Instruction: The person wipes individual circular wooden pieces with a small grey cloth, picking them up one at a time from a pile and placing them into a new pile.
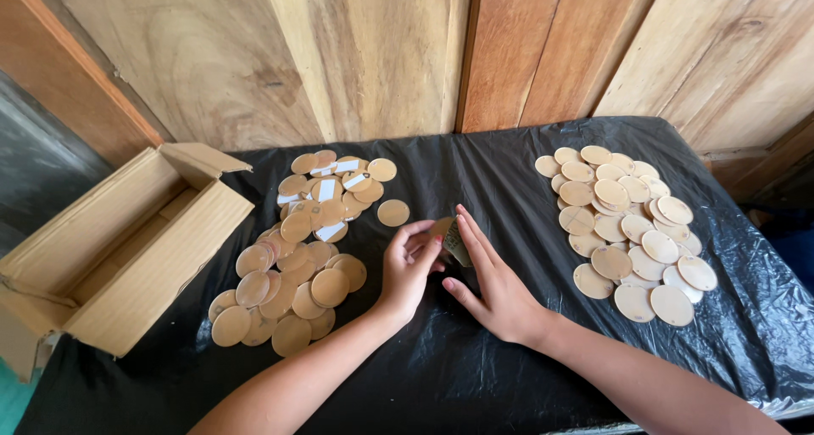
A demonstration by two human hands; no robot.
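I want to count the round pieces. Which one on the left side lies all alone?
The lone disc. It lies flat on the black sheet, just right of the left pile, touching no other disc; all the others there overlap in a heap.

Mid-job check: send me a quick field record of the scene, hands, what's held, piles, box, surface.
left hand: pinching a disc, with the right
right hand: on the same disc
held disc: small, tan, round, partly hidden by fingers
left pile: darker tan discs, some with white labels
right pile: paler discs
cardboard box: open, on its side, far left
black plastic sheet: covers table
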